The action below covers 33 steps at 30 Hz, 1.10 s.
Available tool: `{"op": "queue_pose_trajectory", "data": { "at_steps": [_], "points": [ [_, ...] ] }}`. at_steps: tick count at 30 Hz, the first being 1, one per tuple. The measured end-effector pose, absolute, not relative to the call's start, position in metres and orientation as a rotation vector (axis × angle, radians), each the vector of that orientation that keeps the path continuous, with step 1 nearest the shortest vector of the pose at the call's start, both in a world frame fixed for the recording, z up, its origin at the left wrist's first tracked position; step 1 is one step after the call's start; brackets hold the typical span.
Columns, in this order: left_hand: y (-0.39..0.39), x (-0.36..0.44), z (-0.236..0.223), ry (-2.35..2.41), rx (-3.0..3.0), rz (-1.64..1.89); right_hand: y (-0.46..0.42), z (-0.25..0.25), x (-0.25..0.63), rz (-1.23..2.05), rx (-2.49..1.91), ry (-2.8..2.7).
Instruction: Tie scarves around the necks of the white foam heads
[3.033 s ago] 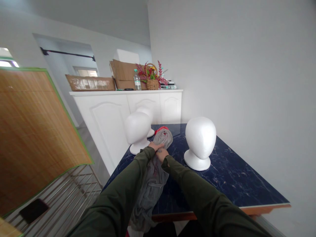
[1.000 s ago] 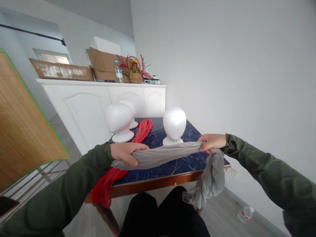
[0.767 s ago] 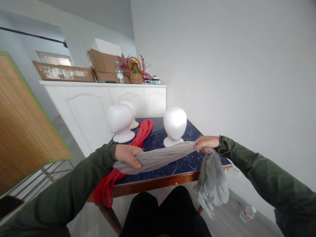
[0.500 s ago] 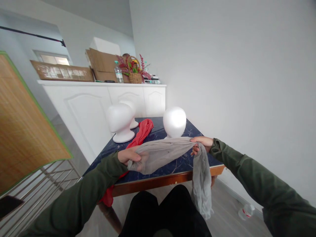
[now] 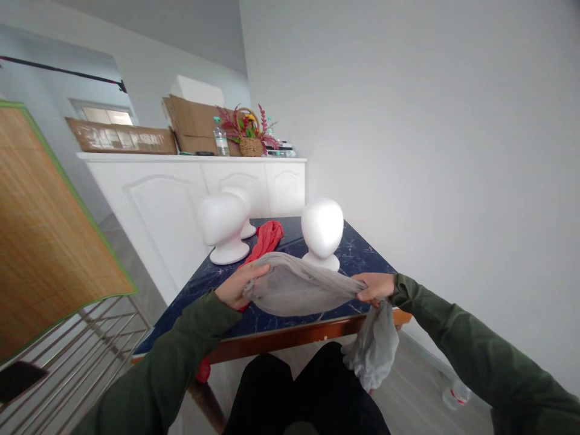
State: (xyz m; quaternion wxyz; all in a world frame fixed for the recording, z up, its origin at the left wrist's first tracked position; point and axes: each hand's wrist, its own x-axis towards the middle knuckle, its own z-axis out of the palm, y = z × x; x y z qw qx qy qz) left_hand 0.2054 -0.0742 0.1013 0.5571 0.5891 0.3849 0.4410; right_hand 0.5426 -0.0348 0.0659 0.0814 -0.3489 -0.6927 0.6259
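Note:
A grey scarf (image 5: pixel 296 290) is stretched between both hands above the near edge of the dark blue marble table (image 5: pixel 362 254). My left hand (image 5: pixel 235 286) grips its left end, my right hand (image 5: pixel 375 286) grips it further along, and the loose tail hangs down below the right hand. A white foam mannequin head (image 5: pixel 322 232) stands just beyond the scarf. Two more foam heads (image 5: pixel 223 229) stand at the table's back left. A red scarf (image 5: pixel 265 238) lies along the table between them, partly hidden by the grey one.
A white sideboard (image 5: pixel 181 193) behind the table carries cardboard boxes, a water bottle (image 5: pixel 220 138) and a flower basket (image 5: pixel 250 134). A bamboo panel (image 5: pixel 45 229) and a metal rack (image 5: pixel 81 362) stand at the left. A plastic bottle (image 5: pixel 455 394) lies on the floor at the right.
The grey scarf was lifted off the table, uncovering the red one, and pulled taut. Since then my hands have come closer together and lower, and the cloth between them has slackened and spread wider.

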Motion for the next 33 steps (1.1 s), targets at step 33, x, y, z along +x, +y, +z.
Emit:
{"op": "queue_pose_trajectory", "data": {
  "at_steps": [33],
  "points": [
    [-0.071,0.207,0.081,0.585,1.083,0.816,-0.045,0.054,0.534,1.771,-0.767,-1.231]
  ]
}}
